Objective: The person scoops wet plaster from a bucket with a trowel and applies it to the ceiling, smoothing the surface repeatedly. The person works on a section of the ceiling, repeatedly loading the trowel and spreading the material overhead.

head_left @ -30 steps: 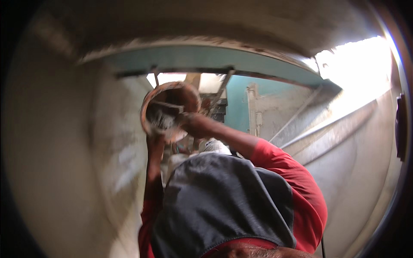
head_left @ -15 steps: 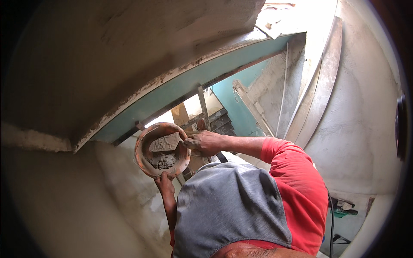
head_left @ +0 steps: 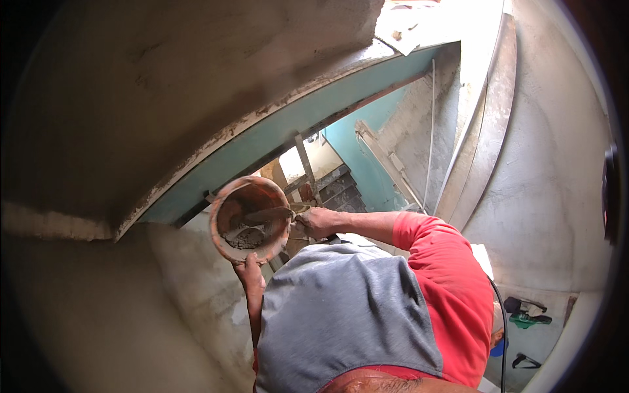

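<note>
My left hand (head_left: 249,270) grips the lower rim of a round, mortar-stained orange bucket (head_left: 246,198), which is tilted so its inside shows. Wet grey mortar (head_left: 242,238) lies low in the bucket. At the right side of the rim, my right hand (head_left: 316,222) is closed round the handle of a trowel (head_left: 267,215). The trowel's blade reaches into the bucket above the mortar, seen nearly edge-on. The fingers of both hands are partly hidden.
A teal beam (head_left: 262,140) crosses beyond the bucket, with dark steps (head_left: 339,190) below. Long boards (head_left: 488,131) lean at the right wall. Green and black tools (head_left: 528,313) lie lower right, near a black cable (head_left: 502,327). Part of another person (head_left: 496,335) seems visible there.
The trowel blade has turned from flat, with mortar showing on its face, to nearly edge-on in the bucket. The bucket has tilted and shifted slightly right.
</note>
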Demonstrator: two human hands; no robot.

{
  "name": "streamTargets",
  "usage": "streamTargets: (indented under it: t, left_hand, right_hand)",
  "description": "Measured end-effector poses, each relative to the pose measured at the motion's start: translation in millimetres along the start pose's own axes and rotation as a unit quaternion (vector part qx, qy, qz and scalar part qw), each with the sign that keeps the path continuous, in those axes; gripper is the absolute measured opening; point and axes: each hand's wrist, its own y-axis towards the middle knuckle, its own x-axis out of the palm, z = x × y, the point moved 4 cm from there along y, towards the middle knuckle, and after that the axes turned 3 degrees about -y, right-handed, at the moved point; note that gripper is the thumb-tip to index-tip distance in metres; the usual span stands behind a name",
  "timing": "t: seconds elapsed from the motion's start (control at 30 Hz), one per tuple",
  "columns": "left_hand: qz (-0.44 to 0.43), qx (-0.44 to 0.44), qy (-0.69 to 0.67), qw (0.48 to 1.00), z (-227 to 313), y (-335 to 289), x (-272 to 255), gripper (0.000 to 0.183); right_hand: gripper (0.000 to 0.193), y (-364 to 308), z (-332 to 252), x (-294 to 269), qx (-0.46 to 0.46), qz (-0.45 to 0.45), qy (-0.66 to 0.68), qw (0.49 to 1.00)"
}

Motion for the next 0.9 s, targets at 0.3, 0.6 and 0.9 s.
streamTargets:
  t: [0.3, 0.6, 0.9]
  left_hand:
    - [-0.060, -0.002, 0.081, 0.995, 11.1, -4.4, 19.9, 0.009]
    - [0.001, -0.024, 0.022, 0.999, -6.6, -0.3, 14.0, 0.004]
    - [0.022, -0.035, 0.010, 0.999, 11.2, -1.0, 29.6, 0.015]
  right_hand:
    - [0.031, -0.8, 27.1, -11.9, 0.028, -0.034, -0.174, 0.984]
    - [0.029, -11.2, 36.7, -62.5, -0.067, 0.125, -0.223, 0.965]
    - [0.033, -7.4, 24.3, -65.0, -0.065, 0.102, -0.256, 0.959]
